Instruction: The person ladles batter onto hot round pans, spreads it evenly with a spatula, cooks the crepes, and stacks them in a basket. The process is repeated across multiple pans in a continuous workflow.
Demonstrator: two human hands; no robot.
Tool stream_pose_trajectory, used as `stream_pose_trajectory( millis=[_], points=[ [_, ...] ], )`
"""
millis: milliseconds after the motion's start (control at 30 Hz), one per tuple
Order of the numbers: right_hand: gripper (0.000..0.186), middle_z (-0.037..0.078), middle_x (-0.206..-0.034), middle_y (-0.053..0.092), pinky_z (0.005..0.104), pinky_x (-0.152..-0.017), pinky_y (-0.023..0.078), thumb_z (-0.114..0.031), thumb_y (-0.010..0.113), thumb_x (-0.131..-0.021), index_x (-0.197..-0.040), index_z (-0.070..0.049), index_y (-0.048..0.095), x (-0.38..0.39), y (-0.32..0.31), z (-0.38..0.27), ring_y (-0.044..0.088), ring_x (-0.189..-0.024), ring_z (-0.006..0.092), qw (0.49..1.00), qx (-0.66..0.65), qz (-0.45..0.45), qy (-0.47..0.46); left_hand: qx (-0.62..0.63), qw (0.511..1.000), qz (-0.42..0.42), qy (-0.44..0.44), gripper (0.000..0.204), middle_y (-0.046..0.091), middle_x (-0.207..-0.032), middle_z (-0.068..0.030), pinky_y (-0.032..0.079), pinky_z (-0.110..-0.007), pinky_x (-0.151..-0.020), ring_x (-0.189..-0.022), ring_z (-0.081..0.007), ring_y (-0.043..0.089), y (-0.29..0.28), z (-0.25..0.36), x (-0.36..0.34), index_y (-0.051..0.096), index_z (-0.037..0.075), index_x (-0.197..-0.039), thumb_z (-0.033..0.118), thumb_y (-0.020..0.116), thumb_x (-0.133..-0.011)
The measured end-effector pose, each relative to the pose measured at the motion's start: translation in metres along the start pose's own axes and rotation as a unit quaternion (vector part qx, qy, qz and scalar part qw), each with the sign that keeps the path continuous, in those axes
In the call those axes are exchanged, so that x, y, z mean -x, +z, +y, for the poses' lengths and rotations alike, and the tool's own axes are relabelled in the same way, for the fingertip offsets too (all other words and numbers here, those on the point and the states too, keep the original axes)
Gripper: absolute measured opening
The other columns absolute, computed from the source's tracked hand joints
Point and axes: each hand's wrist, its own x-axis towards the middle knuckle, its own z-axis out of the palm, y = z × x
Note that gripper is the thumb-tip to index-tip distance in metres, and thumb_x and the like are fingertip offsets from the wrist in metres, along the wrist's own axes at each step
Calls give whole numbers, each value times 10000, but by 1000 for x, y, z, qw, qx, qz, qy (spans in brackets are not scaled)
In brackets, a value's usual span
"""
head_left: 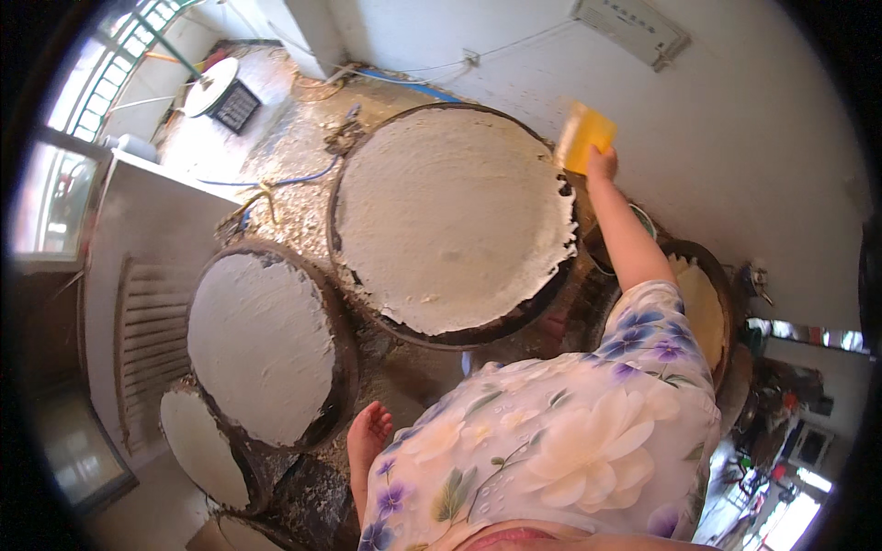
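My right hand (603,163) grips a flat yellow scraper (584,138), held at the far right rim of the large griddle. On that round griddle (514,320) a thin, pale sheet of batter (450,216) spreads nearly to the rim, its right and lower edges ragged and dark metal showing beyond. My left hand (369,429) hangs close to my body with loosely bent fingers and nothing visible in it. It is nearest to a smaller griddle (344,367) at the left, which also carries a pale batter sheet (262,344).
Another coated griddle (207,448) sits at the lower left. Behind my right arm is a round pan (726,294) with a yellowish sheet. A white wall (753,119) rises at the right. Blue hose (312,174) and scattered flakes lie on the floor beyond, near a dark crate (236,106).
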Motion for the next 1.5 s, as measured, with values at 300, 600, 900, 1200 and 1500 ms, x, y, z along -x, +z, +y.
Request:
stream_pose_trajectory(
  millis=[300,600,900,1200,1500],
  points=[
    [304,148,-901,592,356,-676,443,-193,614,-706,-931,9,576,-21,7,104,570,-806,238,951,219,-169,139,-47,998,-31,-13,304,564,-926,-69,466,-259,-669,-788,-152,559,24,5,-23,512,29,-1043,253,443,-850],
    [277,128,-891,606,359,-698,458,-285,538,-699,-867,-81,618,-27,214,-96,580,-853,261,913,309,-237,-122,32,993,110,-13,289,564,-945,-75,457,-275,-698,-818,-174,554,-6,-31,15,523,48,-1040,243,484,-831],
    [241,131,-954,592,407,-798,409,-90,507,-698,-917,-65,603,261,292,-224,561,-913,281,599,268,-486,-578,23,992,101,78,264,576,-798,-49,442,-249,-600,-682,-129,544,6,-9,31,551,40,-941,260,491,-809],
    [109,34,-595,564,324,-623,415,-178,599,-617,-674,-91,567,400,39,-120,568,-611,214,155,50,-598,-785,-164,966,40,197,383,549,-979,-52,416,-252,-708,-871,-134,530,46,122,-48,503,49,-1084,322,496,-815],
    [212,140,-762,585,309,-618,458,-94,598,-700,-892,-36,530,307,-102,-41,586,-702,253,692,-19,-688,-219,-249,946,62,201,501,542,-895,-56,427,-257,-579,-713,-125,520,129,143,-181,440,9,-1115,298,606,-741]
  ],
)
